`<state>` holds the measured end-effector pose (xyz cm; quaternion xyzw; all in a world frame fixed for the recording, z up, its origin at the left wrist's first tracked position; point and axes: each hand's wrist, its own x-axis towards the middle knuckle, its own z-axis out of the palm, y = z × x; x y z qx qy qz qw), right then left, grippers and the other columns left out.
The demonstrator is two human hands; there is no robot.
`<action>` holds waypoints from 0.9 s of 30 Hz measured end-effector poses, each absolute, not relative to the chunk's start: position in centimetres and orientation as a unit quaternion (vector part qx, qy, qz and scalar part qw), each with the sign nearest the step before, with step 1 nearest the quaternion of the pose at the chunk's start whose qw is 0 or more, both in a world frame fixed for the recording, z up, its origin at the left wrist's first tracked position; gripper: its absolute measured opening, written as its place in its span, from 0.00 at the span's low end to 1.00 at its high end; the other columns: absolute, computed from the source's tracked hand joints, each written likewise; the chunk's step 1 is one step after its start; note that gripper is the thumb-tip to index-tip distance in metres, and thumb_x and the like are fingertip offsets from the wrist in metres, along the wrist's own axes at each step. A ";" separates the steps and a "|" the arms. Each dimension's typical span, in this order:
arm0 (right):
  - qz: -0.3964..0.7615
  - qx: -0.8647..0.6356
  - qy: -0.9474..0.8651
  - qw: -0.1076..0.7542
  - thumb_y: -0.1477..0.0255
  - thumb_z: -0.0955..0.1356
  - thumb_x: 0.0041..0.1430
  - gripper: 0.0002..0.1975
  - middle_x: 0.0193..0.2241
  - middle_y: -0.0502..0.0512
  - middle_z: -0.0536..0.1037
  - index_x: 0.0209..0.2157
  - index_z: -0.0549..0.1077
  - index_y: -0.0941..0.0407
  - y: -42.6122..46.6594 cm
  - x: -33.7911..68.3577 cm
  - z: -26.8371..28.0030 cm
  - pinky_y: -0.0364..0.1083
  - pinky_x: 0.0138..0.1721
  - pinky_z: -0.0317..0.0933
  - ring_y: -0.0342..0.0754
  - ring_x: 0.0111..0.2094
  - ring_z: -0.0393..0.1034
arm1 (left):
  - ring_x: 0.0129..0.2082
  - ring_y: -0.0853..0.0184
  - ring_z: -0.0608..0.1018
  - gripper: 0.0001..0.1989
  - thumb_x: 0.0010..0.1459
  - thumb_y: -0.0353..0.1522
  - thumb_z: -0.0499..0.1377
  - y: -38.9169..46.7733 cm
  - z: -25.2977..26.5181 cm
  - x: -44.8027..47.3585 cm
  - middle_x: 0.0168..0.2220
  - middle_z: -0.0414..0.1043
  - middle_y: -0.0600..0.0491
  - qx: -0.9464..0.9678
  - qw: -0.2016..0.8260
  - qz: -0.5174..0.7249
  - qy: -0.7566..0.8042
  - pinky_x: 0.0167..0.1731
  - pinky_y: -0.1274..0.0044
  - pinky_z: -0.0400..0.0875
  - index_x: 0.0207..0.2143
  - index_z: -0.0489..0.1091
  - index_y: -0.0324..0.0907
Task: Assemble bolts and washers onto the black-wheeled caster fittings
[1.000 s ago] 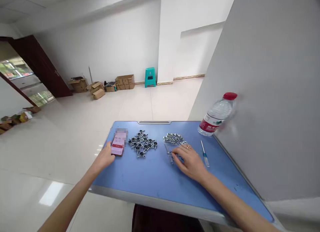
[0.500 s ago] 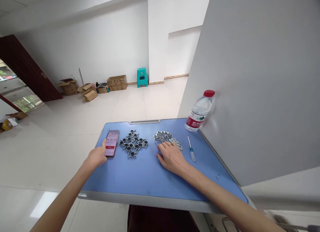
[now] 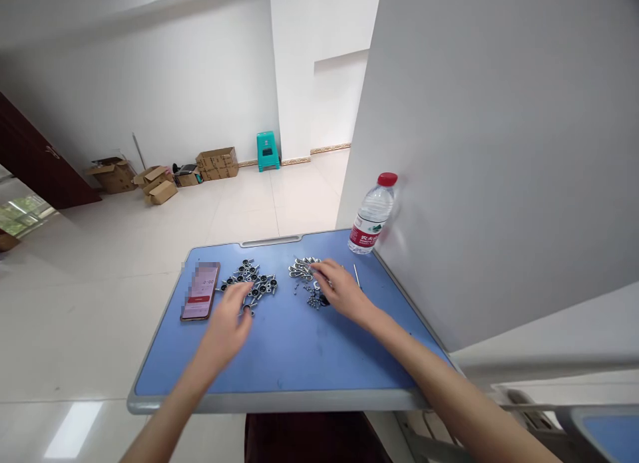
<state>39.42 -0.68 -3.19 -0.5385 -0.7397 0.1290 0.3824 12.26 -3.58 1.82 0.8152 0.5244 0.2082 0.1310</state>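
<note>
My left hand point(image 3: 227, 326), slightly blurred, hovers at the near edge of a pile of black-centred metal parts with bolt-like stems point(image 3: 255, 291). Its thumb and fingers are apart, with nothing visible between them. On the other side, my right hand point(image 3: 344, 295) has thumb and forefinger closed together at a heap of shiny loop-shaped metal pieces point(image 3: 300, 270); what they pinch is hidden. Small loose metal bits point(image 3: 314, 300) lie just below those fingers. A screwdriver shaft point(image 3: 356, 275) shows beyond the right hand, which covers its handle.
A phone point(image 3: 200, 291) lies at the left of the blue table point(image 3: 279, 363). A red-capped water bottle point(image 3: 372, 213) stands at the back right, against a grey partition point(image 3: 489, 170). Cardboard boxes point(image 3: 218, 163) and a teal stool point(image 3: 267, 150) are on the floor beyond.
My left hand has left the phone and moved right to the black-centred parts. My right hand has lifted and shifted, uncovering small metal bits. The view has turned right.
</note>
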 end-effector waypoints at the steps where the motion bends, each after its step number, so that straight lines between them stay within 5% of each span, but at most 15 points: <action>1: 0.147 -0.543 -0.721 0.405 0.70 0.57 0.65 0.12 0.37 0.58 0.74 0.43 0.70 0.55 -0.4 40.1 -3.1 0.50 0.40 0.64 0.52 0.38 0.70 | 0.61 0.62 0.66 0.24 0.62 0.28 0.46 -3.9 0.7 14.0 0.61 0.60 0.46 0.831 0.165 0.209 0.489 0.60 0.68 0.63 0.61 0.57 0.42; 7: 0.253 -0.563 -0.613 0.494 0.65 0.57 0.63 0.12 0.24 0.50 0.70 0.39 0.65 0.56 1.0 43.0 -3.7 0.46 0.28 0.64 0.46 0.24 0.67 | 0.68 0.52 0.48 0.37 0.61 0.40 0.55 -3.1 -4.0 21.5 0.68 0.42 0.37 0.851 0.234 0.152 0.445 0.64 0.58 0.51 0.66 0.44 0.35; 19: 0.368 -0.524 -0.554 0.532 0.65 0.60 0.58 0.14 0.27 0.47 0.70 0.44 0.63 0.55 0.8 42.5 -3.7 0.44 0.26 0.60 0.43 0.23 0.63 | 0.57 0.56 0.67 0.16 0.60 0.26 0.55 -0.9 -5.7 24.0 0.55 0.62 0.44 0.847 0.261 0.267 0.378 0.56 0.59 0.65 0.51 0.63 0.41; 27: 0.402 -0.530 -0.522 0.534 0.64 0.61 0.54 0.14 0.26 0.46 0.68 0.41 0.63 0.55 0.8 42.1 -4.3 0.43 0.23 0.58 0.42 0.22 0.62 | 0.57 0.59 0.68 0.18 0.60 0.21 0.51 -1.5 -5.3 24.3 0.56 0.62 0.45 0.840 0.271 0.275 0.380 0.57 0.63 0.66 0.51 0.62 0.42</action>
